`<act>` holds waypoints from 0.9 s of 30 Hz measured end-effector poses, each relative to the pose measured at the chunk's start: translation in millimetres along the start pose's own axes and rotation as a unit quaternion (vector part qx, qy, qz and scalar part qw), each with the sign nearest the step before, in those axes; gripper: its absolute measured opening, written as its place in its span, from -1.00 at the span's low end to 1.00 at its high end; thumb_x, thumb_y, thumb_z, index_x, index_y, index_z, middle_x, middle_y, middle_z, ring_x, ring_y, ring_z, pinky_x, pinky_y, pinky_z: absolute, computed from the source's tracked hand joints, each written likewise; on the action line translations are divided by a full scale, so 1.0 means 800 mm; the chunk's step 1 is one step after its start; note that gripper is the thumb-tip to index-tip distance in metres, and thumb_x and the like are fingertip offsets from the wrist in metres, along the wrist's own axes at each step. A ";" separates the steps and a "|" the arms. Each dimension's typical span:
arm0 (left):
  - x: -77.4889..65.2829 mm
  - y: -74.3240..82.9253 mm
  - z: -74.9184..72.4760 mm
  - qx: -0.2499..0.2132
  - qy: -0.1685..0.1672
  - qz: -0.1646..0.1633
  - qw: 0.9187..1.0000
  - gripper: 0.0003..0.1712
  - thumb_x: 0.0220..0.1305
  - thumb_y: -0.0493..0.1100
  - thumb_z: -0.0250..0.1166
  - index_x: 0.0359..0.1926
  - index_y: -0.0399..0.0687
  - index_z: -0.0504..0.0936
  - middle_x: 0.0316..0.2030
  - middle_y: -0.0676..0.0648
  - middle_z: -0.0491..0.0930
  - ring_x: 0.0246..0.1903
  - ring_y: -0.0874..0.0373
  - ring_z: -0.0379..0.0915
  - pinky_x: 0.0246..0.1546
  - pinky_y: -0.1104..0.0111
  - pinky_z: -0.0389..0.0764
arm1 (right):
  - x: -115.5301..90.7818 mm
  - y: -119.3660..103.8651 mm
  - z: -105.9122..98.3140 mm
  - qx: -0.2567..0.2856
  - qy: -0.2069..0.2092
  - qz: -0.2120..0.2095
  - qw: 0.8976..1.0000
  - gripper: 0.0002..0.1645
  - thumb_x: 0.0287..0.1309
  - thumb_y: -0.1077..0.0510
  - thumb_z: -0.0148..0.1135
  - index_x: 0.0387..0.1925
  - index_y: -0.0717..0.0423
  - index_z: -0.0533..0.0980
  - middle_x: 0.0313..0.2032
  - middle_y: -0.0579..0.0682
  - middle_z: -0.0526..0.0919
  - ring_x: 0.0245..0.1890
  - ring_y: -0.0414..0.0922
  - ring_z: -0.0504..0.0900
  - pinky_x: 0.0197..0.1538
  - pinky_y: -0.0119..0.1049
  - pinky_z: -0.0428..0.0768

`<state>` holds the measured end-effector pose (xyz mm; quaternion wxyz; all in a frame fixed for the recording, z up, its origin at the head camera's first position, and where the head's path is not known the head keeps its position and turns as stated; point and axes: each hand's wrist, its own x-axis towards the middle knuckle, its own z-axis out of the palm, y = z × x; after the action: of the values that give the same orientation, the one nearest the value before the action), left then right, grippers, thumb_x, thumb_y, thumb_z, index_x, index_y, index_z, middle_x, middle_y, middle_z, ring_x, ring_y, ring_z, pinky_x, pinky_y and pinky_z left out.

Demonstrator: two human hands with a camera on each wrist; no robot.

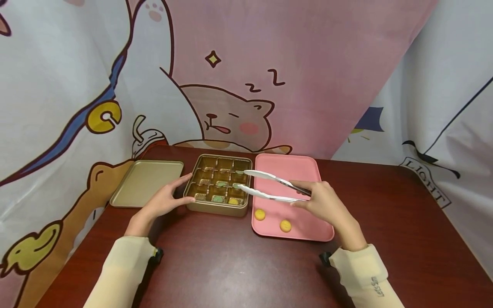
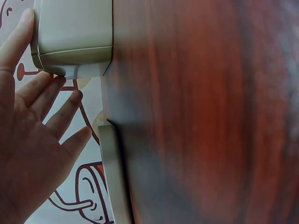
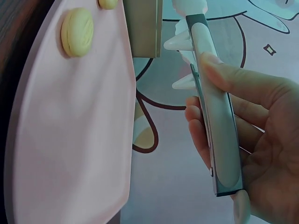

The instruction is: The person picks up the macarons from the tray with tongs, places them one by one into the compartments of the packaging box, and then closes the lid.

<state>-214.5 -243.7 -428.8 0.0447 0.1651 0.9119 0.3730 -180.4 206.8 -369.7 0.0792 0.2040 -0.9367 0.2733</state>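
My right hand (image 1: 325,203) grips a pair of tongs (image 3: 212,107) with white tips. The tongs' arms are spread apart, and their tips lie over the right-hand column of a gold compartment box (image 1: 217,208). Several green macarons (image 1: 218,199) sit in the box's middle and right columns, with a yellow macaron (image 1: 233,201) in the front right compartment. My left hand (image 1: 163,201) rests on the box's left side, fingers spread and fairly straight, thumb at the front corner. In the left wrist view, its fingertips are right at the box's edge.
A pink tray (image 1: 292,235) lies right of the box, under the tongs, with two yellow macarons (image 1: 285,226) near its front edge. At the box's left is a flat gold lid (image 1: 148,182). A printed cloth (image 1: 308,64) hangs behind the brown table (image 1: 231,265).
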 end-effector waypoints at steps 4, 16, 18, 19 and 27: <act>-0.001 0.001 0.000 0.001 0.001 -0.003 1.000 -0.02 0.24 0.08 0.41 0.56 0.01 0.14 0.53 -0.21 0.11 0.49 -0.31 0.01 0.38 -0.28 0.16 | -0.007 0.001 -0.006 0.000 0.000 0.008 1.000 -0.36 -0.13 0.21 0.61 0.09 0.15 0.66 -0.09 0.12 0.78 -0.17 0.02 0.76 -0.10 0.00 0.69; -0.001 0.002 0.000 0.003 0.000 -0.005 1.000 -0.01 0.23 0.10 0.41 0.56 0.00 0.14 0.53 -0.24 0.13 0.48 -0.32 0.03 0.37 -0.27 0.18 | -0.023 0.013 -0.018 -0.025 -0.005 0.022 0.999 -0.33 -0.14 0.17 0.60 0.12 0.16 0.64 -0.12 0.12 0.79 -0.28 -0.10 0.70 -0.18 -0.12 0.65; -0.001 0.002 0.000 0.004 0.001 -0.005 1.000 -0.01 0.23 0.10 0.41 0.55 -0.01 0.14 0.52 -0.24 0.13 0.48 -0.32 0.03 0.37 -0.27 0.18 | -0.025 0.014 -0.020 -0.026 -0.007 0.026 0.999 -0.32 -0.13 0.17 0.61 0.12 0.17 0.63 -0.13 0.12 0.79 -0.31 -0.12 0.68 -0.21 -0.18 0.63; -0.001 0.002 0.000 0.005 0.001 -0.005 1.000 -0.01 0.23 0.09 0.41 0.55 -0.01 0.14 0.52 -0.24 0.13 0.48 -0.32 0.04 0.37 -0.26 0.18 | -0.026 0.014 -0.021 -0.027 -0.008 0.029 0.999 -0.32 -0.13 0.17 0.60 0.13 0.17 0.63 -0.13 0.12 0.79 -0.32 -0.13 0.66 -0.23 -0.21 0.62; 0.000 0.004 -0.001 0.001 -0.001 -0.006 1.000 -0.01 0.23 0.08 0.41 0.55 -0.01 0.14 0.53 -0.25 0.12 0.49 -0.32 0.02 0.38 -0.27 0.17 | -0.035 0.017 -0.029 -0.019 -0.020 0.047 0.998 -0.31 -0.13 0.20 0.60 0.13 0.22 0.62 -0.16 0.18 0.78 -0.38 -0.07 0.56 -0.38 -0.39 0.45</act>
<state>-213.9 -242.0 -426.2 0.0479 0.1604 0.9130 0.3720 -160.2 239.8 -364.0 0.0512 0.1633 -0.9517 0.2548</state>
